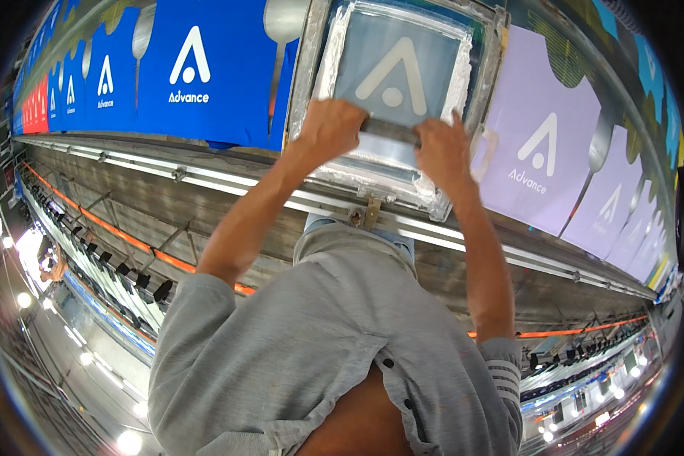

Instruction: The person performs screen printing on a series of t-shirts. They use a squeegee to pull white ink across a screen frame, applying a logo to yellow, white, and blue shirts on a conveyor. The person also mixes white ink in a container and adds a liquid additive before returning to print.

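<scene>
Both my hands grip a squeegee (pixel 390 131), a dark bar lying across a printing screen (pixel 491 83). My left hand (pixel 333 129) is closed round its left end, and my right hand (pixel 444 148) round its right end. The squeegee's lower edge is hidden or blurred. Within the screen's metal frame, whitish tape or paste borders the mesh (pixel 357 64). A pale peaked shape with a dot shows on the mesh, just beyond the bar.
Blue printed fabric pieces (pixel 232 76) lie along the table to the left, lilac ones (pixel 513 129) to the right. Spoon-shaped metal pieces (pixel 600 144) sit between them. A metal rail (pixel 228 178) edges the table before me. An orange bar (pixel 144 247) runs behind, near racks.
</scene>
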Demonstrator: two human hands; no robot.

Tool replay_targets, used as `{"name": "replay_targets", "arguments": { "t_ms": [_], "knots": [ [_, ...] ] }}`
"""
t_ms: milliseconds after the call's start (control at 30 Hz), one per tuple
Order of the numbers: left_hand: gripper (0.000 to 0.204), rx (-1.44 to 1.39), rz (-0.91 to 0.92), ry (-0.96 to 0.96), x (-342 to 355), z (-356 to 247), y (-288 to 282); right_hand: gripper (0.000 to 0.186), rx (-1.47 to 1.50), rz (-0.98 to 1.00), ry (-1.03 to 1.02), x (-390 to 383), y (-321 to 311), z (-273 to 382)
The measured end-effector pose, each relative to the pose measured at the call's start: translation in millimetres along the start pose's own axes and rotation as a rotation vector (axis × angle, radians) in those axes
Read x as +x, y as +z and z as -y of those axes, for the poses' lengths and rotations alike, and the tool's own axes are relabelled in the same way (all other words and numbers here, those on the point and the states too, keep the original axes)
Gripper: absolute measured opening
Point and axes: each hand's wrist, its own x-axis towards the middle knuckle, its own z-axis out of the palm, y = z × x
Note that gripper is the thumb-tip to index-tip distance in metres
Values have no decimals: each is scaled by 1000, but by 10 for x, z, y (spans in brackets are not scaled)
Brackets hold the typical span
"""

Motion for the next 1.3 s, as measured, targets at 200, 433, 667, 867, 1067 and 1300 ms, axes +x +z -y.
{"name": "replay_targets", "arguments": {
  "t_ms": [200,433,667,867,1067,1300],
  "knots": [
    [29,-18,101,-19,-703,-248,162,41,69,176,64,-671,42,460],
    [20,-7,321,-21,-70,-526,129,63,204,-644,283,-419,35,-472],
    [54,-12,974,154,1022,-170,-109,44,779,-463,884,-444,379,-943],
    [45,63,489,106,1985,147,-903,39,831,-475,905,-434,172,-790],
    [19,105,-125,84,1812,50,-817,37,758,-517,857,-424,130,-803],
    [22,-12,-286,95,-163,-270,470,36,665,-567,893,-333,294,-991]
  ]
}}
